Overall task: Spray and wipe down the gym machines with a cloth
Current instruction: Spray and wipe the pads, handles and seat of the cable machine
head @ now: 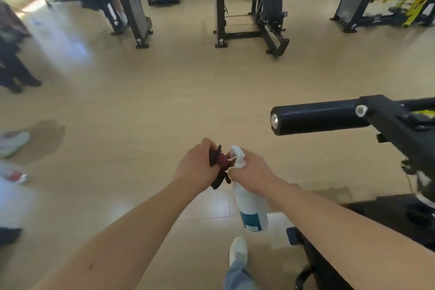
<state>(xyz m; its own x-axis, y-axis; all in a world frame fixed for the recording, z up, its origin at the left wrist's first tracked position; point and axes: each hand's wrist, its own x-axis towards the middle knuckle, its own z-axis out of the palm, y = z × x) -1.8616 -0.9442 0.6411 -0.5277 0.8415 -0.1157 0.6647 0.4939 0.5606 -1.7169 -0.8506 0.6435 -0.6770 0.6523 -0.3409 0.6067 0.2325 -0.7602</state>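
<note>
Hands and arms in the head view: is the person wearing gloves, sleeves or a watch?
No. The left hand and right hand are ungloved, with no rings that show. Both forearms are uncovered to the picture's edge: no sleeves, watch or bands.

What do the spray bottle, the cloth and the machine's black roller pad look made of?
spray bottle: likely plastic, white, semi-matte; moulded trigger head, blue printed label.
cloth: soft fabric, dark maroon, crumpled and drooping from the left hand.
roller pad: probably black vinyl-covered padding, slight sheen; end cap looks like shiny metal.
</note>
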